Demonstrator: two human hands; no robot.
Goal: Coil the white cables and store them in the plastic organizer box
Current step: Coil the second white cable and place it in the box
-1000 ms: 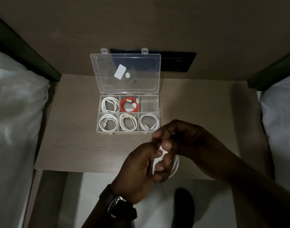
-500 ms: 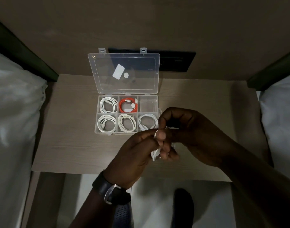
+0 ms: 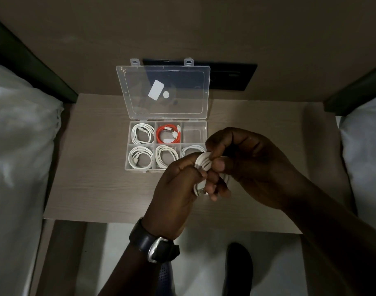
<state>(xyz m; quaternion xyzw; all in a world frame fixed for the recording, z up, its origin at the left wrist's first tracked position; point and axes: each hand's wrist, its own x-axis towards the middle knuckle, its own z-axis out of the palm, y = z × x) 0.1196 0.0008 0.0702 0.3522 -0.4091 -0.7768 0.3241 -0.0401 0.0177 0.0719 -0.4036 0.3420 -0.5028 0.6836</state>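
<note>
A clear plastic organizer box (image 3: 127,144) stands open on the wooden table, its lid (image 3: 163,92) tilted back against the wall. Coiled white cables fill the far left compartment (image 3: 142,133) and all three near compartments. A coiled orange cable (image 3: 169,134) lies in the far middle one. The far right compartment (image 3: 193,133) holds no cable. Just in front of the box's near right corner, my left hand (image 3: 174,189) and my right hand (image 3: 246,159) both pinch a bunched white cable (image 3: 204,162), mostly hidden by fingers.
The small wooden table (image 3: 93,167) sits between white bedding on the left (image 3: 20,157) and on the right (image 3: 364,146). A black panel (image 3: 231,77) is set in the wall behind the lid. A dark shoe (image 3: 238,270) is on the floor below.
Both hands have moved up and away from me with the white cable, from the table's near edge to the box's near right corner. The cable loop is now bunched tighter.
</note>
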